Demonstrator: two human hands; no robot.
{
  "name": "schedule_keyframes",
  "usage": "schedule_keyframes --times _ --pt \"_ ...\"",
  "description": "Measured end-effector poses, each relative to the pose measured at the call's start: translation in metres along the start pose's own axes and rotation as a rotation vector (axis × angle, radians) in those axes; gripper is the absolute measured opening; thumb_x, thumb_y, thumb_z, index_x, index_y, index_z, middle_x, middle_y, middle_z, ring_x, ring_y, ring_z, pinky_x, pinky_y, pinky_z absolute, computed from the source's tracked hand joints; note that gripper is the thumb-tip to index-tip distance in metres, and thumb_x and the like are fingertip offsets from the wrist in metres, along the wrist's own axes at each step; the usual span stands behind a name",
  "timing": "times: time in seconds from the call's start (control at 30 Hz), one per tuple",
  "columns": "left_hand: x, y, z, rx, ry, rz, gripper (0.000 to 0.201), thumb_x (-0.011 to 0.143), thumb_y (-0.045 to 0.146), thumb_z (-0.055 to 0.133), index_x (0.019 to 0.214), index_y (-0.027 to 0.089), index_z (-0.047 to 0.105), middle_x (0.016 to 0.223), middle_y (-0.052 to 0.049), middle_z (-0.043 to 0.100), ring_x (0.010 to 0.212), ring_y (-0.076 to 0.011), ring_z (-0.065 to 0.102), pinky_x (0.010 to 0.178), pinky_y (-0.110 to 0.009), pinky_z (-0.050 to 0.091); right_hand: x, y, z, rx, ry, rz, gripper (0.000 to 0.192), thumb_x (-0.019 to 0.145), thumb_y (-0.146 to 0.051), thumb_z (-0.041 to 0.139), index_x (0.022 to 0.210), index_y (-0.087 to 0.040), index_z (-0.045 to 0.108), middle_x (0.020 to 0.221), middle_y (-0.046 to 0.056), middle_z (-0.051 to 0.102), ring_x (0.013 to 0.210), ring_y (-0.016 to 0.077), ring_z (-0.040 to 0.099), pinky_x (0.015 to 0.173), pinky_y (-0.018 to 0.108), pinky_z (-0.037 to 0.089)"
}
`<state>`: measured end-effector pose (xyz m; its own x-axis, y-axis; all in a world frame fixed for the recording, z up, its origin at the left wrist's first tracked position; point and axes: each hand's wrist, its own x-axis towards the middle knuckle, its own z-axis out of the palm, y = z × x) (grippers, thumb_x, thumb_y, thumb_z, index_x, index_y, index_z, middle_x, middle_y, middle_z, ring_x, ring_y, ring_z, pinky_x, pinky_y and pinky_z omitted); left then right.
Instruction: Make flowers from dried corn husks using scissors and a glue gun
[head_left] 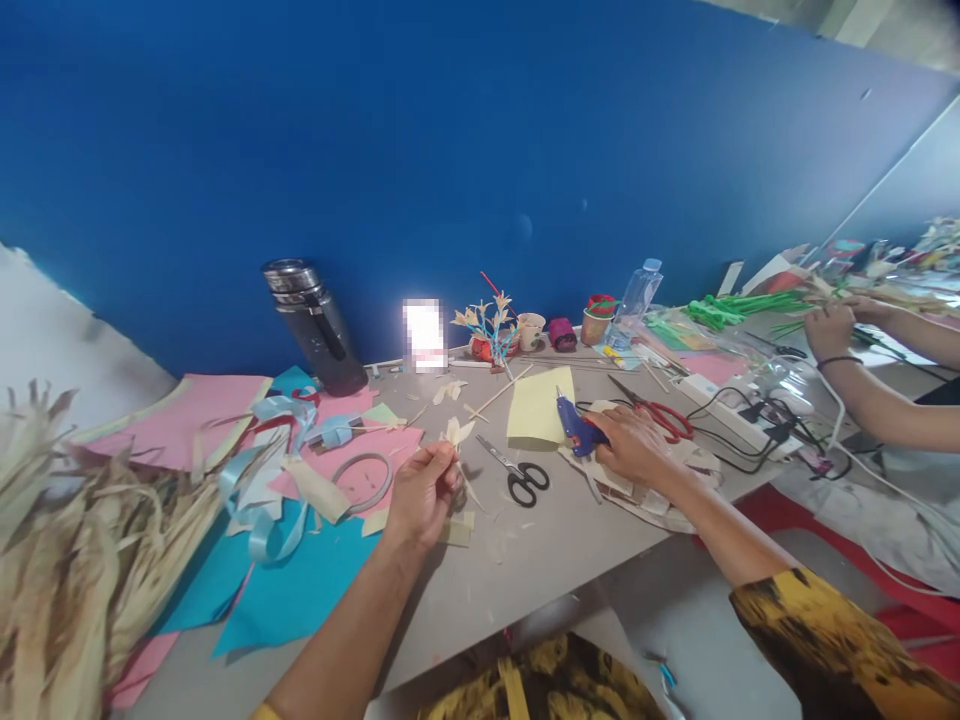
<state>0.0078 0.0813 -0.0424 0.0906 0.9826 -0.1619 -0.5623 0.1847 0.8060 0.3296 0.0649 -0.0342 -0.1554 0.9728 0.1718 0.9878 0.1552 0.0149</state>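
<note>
My left hand (426,497) pinches a small pale flower (458,432), its petals spread above the fingertips; it looks like dried husk. My right hand (632,446) is closed round a blue hot glue gun (574,424), whose nozzle points up and away. Between the hands lie black-handled scissors (517,474), blades toward the back left. A pale yellow sheet (535,408) sits just left of the glue gun. Under my right hand are flat beige pieces (679,492), partly covered. Red-handled scissors (664,415) rest just beyond that hand.
Dried corn husks (82,580) heap at the left, beside coloured paper (300,590) and blue ribbon (274,540). A dark flask (315,330) leans by the wall. Small flowers (491,325) stand at the back. Cables run from a power strip (731,410). Another person's hands (832,330) work at far right.
</note>
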Motion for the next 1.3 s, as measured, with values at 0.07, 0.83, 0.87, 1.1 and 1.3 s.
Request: schedule_keyframes --times 0.07,0.83,0.87,1.1,1.3 --pt "-0.001 0.0 0.0 -0.004 -0.011 -0.016 0.034 0.06 0.033 0.09 0.068 0.014 0.063 0.067 0.003 0.059 0.052 -0.0053 0.049 0.049 -0.018 0.039 0.002 0.001 -0.001 -0.005 -0.03 0.004 0.044 0.082 -0.019 0.053 0.125 -0.019 0.062 0.109 0.011 0.069 0.105 0.0291 0.057 0.084 0.038 0.031" --pt "0.067 -0.053 0.087 -0.064 0.112 -0.31 0.019 0.08 0.0 0.065 0.07 0.015 0.058 0.066 -0.005 0.066 0.073 -0.0165 0.069 0.082 -0.032 0.058 0.012 0.026 -0.026 0.293 -0.098 -0.146 0.037 0.083 -0.022 0.056 0.118 -0.018 0.065 0.111 0.012 0.072 0.102 0.0287 0.065 0.086 0.033 0.044" --pt "0.068 -0.054 0.087 -0.065 0.109 -0.307 0.02 0.08 -0.001 0.065 0.07 0.014 0.058 0.067 -0.006 0.066 0.073 -0.0165 0.068 0.081 -0.032 0.058 0.011 0.032 -0.024 0.402 -0.087 -0.135 0.037 0.083 -0.023 0.056 0.119 -0.018 0.065 0.112 0.01 0.072 0.1 0.0273 0.065 0.085 0.032 0.045" --pt "0.064 -0.041 0.09 -0.093 0.068 -0.282 0.015 0.082 0.003 0.066 0.072 0.012 0.06 0.074 -0.008 0.068 0.066 -0.013 0.065 0.061 -0.024 0.055 -0.005 0.046 -0.033 0.792 0.119 0.038 0.029 0.089 -0.047 0.055 0.085 -0.019 0.061 0.074 0.001 0.061 0.065 0.0169 0.053 0.059 0.026 0.041" --pt "0.045 -0.023 0.086 -0.121 0.03 -0.193 0.013 0.076 0.008 0.075 0.072 0.011 0.064 0.073 -0.003 0.066 0.051 -0.0053 0.052 0.043 -0.017 0.04 -0.006 0.007 -0.048 0.779 0.022 -0.095 0.031 0.091 -0.048 0.052 0.092 -0.019 0.061 0.081 0.003 0.062 0.069 0.0178 0.053 0.061 0.027 0.041"
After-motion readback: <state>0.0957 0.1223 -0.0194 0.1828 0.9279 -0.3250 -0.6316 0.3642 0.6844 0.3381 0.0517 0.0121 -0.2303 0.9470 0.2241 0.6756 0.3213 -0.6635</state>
